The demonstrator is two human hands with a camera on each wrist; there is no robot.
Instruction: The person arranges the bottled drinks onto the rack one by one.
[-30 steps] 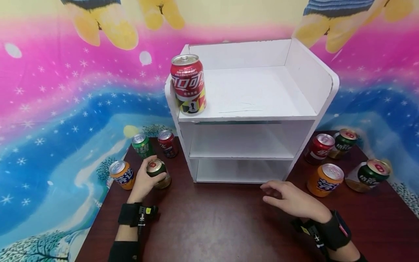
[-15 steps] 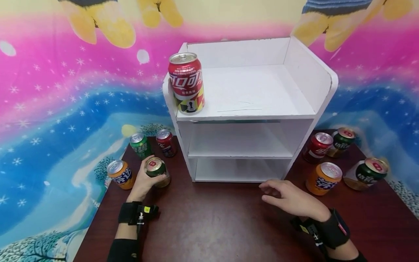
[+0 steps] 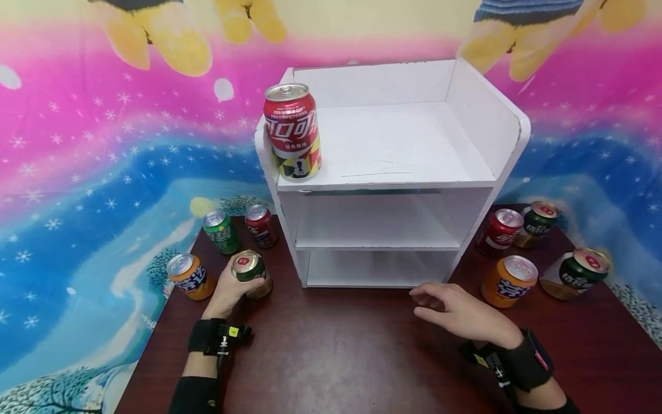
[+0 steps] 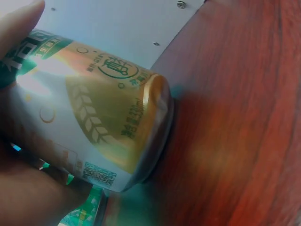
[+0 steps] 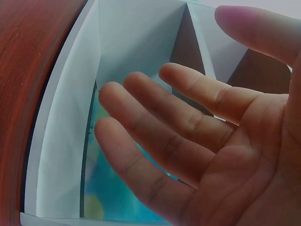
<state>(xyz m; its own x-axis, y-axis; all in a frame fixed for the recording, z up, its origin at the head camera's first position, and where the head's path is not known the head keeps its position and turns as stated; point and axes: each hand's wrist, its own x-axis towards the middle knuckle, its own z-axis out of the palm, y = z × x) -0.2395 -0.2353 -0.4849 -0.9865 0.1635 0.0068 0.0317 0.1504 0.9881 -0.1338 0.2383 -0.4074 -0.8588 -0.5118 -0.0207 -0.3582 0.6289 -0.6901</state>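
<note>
My left hand [image 3: 226,293] grips a green-and-gold drink can [image 3: 252,275] at the left of the table, thumb on the near side and the other fingers hidden behind it. In the left wrist view the can [image 4: 108,108] shows its white and gold lower half, with its base close over the wood. My right hand [image 3: 460,313] is in front of the shelf's right side, near an orange can [image 3: 510,282]. It holds nothing; the right wrist view shows its palm [image 5: 235,174] and loosely bent, spread fingers.
A white shelf unit [image 3: 377,247] stands mid-table, a red can [image 3: 292,132] on its top left. Left are orange [image 3: 191,277], green [image 3: 221,233] and dark red [image 3: 261,227] cans. Right are a red can [image 3: 499,233] and two green-and-gold cans [image 3: 537,224].
My left hand has taken a fuller grip on the green-and-gold can, its fingers slipping behind it, and the can has shifted slightly right. My right hand stays in place.
</note>
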